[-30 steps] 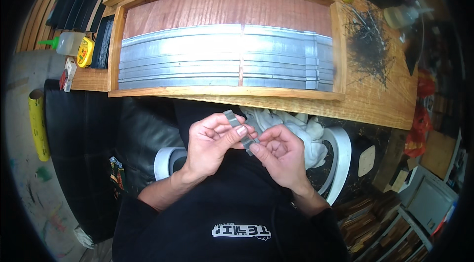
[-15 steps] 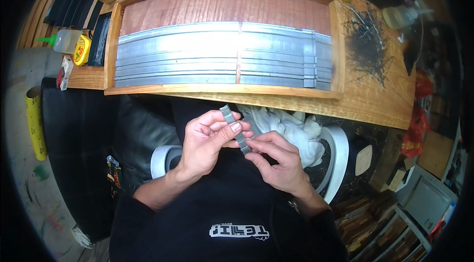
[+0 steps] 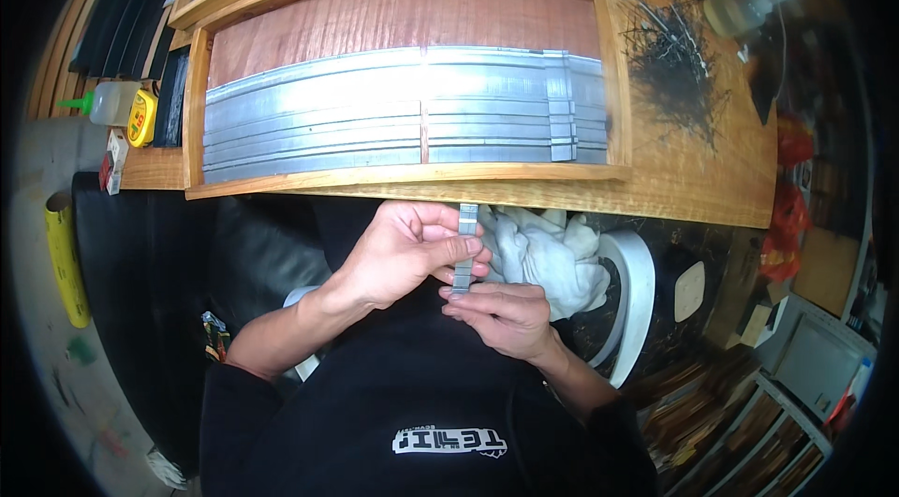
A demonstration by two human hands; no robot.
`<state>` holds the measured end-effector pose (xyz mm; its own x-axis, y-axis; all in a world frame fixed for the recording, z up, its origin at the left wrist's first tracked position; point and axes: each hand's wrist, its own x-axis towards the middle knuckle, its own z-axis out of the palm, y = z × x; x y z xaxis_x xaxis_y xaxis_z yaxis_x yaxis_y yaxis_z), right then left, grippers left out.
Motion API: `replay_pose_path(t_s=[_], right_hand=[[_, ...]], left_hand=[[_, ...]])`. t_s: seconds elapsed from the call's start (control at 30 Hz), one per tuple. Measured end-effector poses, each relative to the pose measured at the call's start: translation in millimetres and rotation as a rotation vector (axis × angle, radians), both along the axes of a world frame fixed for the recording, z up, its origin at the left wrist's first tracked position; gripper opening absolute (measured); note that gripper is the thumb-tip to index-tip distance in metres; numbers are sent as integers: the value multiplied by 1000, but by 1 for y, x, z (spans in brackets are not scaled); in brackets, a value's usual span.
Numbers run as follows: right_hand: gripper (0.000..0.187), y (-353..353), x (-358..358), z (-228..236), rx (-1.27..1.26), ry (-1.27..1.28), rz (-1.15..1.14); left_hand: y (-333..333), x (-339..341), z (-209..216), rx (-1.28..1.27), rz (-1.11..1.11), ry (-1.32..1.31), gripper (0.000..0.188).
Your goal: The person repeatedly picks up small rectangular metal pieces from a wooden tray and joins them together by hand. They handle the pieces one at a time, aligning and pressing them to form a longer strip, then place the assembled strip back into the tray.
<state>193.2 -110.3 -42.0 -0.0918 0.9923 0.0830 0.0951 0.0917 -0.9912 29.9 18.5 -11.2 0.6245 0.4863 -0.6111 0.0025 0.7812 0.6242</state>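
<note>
A short grey segmented strip (image 3: 464, 274), metallic in look, stands nearly upright in front of my body, just below the table edge. My left hand (image 3: 389, 254) pinches it between thumb and fingers around its middle. At its lower end, the thumb and fingers of my right hand (image 3: 506, 314) are closed together on the tip. Beyond my hands a shallow wooden tray (image 3: 403, 182) rests on the table, lined with rows of long silvery strips (image 3: 318, 118). Some shorter pieces (image 3: 560, 113) lie across those rows near the tray's right end.
A second tray adjoins behind. Left of the trays are a yellow tape measure (image 3: 141, 118) and a green-nozzled bottle (image 3: 117, 102). A tangle of thin dark wire-like pieces (image 3: 670, 57) lies right. White cloth (image 3: 552, 258) sits below the table edge, beside a pale curved armrest (image 3: 632, 300).
The strip has turned from slanted to nearly upright and shifted slightly right. My right hand has lowered a little, its fingers still at the lower end. The whole view has shifted slightly.
</note>
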Motion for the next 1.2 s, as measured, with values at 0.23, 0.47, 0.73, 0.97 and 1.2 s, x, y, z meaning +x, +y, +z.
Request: replay_pose_path(t_s=[0.23, 0.47, 0.73, 0.97, 1.2], right_hand=[[20, -1, 3, -5, 7, 4, -20], [13, 27, 40, 24, -302, 76, 146], [24, 63, 19, 29, -592, 357, -91], [17, 57, 2, 16, -495, 534, -82], [21, 68, 10, 12, -596, 699, -38]], left_hand=[[-2, -4, -5, -22, -21, -21, 19], [-2, -4, 2, 88, -88, 92, 17], [-22, -8, 10, 111, -117, 30, 16], [-22, -13, 7, 174, -119, 44, 16], [6, -13, 7, 118, -116, 30, 15]])
